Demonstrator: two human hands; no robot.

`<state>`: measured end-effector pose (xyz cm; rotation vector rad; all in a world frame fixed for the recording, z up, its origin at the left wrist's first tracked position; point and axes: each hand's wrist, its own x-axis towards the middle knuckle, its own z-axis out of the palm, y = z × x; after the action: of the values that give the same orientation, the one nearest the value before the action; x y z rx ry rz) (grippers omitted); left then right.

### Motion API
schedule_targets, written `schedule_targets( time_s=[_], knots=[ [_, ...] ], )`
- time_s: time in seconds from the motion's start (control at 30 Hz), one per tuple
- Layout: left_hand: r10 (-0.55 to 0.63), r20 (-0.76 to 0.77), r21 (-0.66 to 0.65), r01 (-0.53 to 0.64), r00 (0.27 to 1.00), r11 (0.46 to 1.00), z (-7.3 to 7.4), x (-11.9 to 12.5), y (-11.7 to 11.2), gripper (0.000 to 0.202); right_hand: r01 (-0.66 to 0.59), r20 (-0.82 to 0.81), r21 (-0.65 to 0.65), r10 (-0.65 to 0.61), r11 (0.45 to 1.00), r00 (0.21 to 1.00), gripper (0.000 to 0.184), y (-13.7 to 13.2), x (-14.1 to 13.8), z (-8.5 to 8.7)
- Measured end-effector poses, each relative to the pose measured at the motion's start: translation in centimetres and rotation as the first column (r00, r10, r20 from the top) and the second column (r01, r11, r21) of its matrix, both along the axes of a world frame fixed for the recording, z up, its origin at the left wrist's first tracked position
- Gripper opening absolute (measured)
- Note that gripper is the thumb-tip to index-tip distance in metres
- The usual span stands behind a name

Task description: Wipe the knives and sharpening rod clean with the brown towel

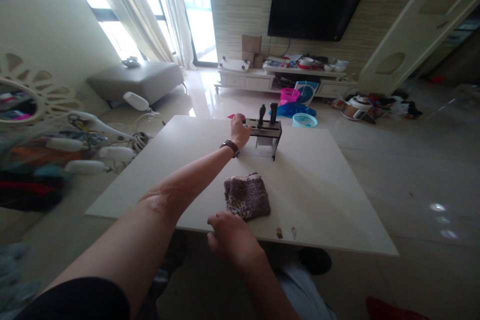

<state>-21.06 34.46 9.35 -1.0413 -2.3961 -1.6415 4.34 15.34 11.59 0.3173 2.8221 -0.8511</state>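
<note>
My left hand (240,131) is stretched far across the white table (318,195) and closed on the left end of a black knife rack (267,135). Two dark knife handles (268,114) stand up out of the rack. A watch sits on that wrist. My right hand (229,235) rests at the table's near edge with its fingers curled, touching the near corner of a folded brown patterned cloth (246,195). Whether the right hand grips the cloth is not visible.
Two small scraps (285,232) lie near the table's front edge. A clutter of white items and cables (93,147) sits left of the table. Pink (289,95) and blue baskets (304,120) stand on the floor beyond, before a TV cabinet (285,80). A grey bench (137,80) is by the window.
</note>
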Motion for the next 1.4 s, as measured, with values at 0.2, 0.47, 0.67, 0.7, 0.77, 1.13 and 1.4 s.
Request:
schedule_targets(
  time_s=[0.2, 0.47, 0.67, 0.7, 0.77, 1.13, 1.4],
  knots=[
    [-0.118, -0.127, 0.041, 0.124, 0.985, 0.991, 3.0, 2.7, 2.2, 0.02, 0.006, 0.009, 0.013, -0.006, 1.0, 1.0, 0.023, 0.1, 0.7, -0.1],
    [-0.387, -0.051, -0.117, 0.379, 0.921, 0.918, 3.5, 2.3, 4.0, 0.052, 0.001, 0.009, 0.009, -0.001, 1.0, 1.0, 0.027, 0.4, 1.6, 0.2],
    [-0.369, 0.035, -0.135, 0.37, 0.929, 0.919, 3.7, 1.8, 5.0, 0.047, 0.011, 0.003, -0.012, -0.011, 1.0, 1.0, 0.03, 0.8, 1.8, 0.2],
    [-0.355, 0.04, -0.125, 0.357, 0.934, 0.926, 3.9, 1.8, 5.0, 0.048, 0.013, 0.002, -0.017, -0.013, 1.0, 1.0, 0.03, 0.8, 1.9, 0.2],
    [-0.325, 0.013, -0.06, 0.325, 0.946, 0.944, 4.7, 1.7, 5.1, 0.051, 0.019, -0.006, -0.03, -0.019, 0.999, 1.0, 0.031, 0.8, 2.1, 0.2],
    [-0.262, -0.134, 0.294, 0.291, 0.956, 0.911, 10.1, 1.0, 4.3, 0.027, 0.04, 0.02, -0.05, -0.039, 0.998, 0.999, 0.032, 0.9, 1.2, 0.7],
    [-0.239, -0.146, 0.516, 0.28, 0.96, 0.81, 14.7, 0.3, 5.1, 0.018, 0.011, 0.021, -0.082, -0.009, 0.997, 1.0, 0.033, 0.3, 0.5, 0.7]
  ],
)
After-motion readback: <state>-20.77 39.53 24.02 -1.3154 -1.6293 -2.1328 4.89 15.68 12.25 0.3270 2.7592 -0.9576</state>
